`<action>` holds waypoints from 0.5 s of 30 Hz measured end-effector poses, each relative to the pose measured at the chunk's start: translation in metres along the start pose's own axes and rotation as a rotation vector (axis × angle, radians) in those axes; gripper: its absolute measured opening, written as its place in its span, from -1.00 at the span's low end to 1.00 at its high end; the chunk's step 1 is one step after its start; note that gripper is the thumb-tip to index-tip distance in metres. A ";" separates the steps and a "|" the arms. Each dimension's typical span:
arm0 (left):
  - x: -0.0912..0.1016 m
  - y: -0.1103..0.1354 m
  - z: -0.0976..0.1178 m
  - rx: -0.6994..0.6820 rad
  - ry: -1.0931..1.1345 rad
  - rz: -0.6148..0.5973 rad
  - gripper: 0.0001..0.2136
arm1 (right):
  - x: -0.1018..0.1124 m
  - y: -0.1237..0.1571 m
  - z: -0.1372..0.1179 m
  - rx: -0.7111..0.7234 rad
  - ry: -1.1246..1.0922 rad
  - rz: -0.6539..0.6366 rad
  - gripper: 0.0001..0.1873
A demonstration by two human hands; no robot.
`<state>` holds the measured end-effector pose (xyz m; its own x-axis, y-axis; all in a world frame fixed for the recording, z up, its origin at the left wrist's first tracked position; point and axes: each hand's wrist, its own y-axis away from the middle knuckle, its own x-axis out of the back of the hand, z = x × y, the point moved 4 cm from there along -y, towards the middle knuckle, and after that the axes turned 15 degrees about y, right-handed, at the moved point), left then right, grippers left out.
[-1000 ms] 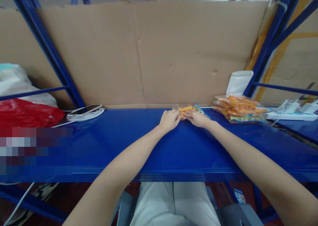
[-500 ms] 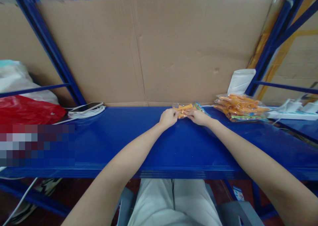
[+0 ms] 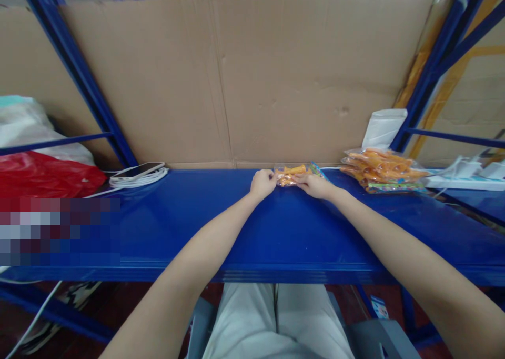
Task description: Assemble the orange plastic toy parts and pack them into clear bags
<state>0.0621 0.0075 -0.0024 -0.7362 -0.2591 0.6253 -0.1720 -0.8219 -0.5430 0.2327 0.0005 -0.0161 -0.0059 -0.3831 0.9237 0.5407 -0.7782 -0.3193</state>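
A small clear packet of orange pieces (image 3: 292, 172) lies on the blue shelf (image 3: 236, 227), close to the cardboard back wall. My left hand (image 3: 262, 182) pinches the packet's left end with curled fingers. My right hand (image 3: 315, 185) grips its right end, fingers closed on the plastic. Both forearms stretch forward across the shelf. A pile of similar orange packets (image 3: 381, 170) rests to the right of my right hand.
A phone on a coiled white cable (image 3: 136, 173) lies at the left. A red bag (image 3: 43, 175) and a white bag sit farther left. A white pouch (image 3: 383, 128) leans behind the pile. A white power strip (image 3: 465, 180) is at far right. Cardboard (image 3: 236, 80) lines the back.
My left hand has slid a little to the left along the packet, and both hands have edged slightly farther from me. The packet stays on the shelf between them.
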 end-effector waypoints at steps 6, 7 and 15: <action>0.012 -0.003 -0.007 0.132 0.020 0.038 -0.77 | 0.000 -0.001 0.000 -0.020 0.022 -0.023 -0.59; 0.013 -0.002 -0.006 0.129 0.012 0.028 -0.79 | 0.000 -0.001 0.000 -0.015 0.021 -0.020 -0.59; 0.008 0.008 0.014 -0.154 -0.076 -0.078 -0.60 | 0.000 0.000 0.000 0.011 0.018 -0.016 -0.61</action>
<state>0.0640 -0.0087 0.0064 -0.6661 -0.2400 0.7062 -0.3292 -0.7550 -0.5671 0.2332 0.0007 -0.0164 -0.0297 -0.3798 0.9246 0.5499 -0.7786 -0.3022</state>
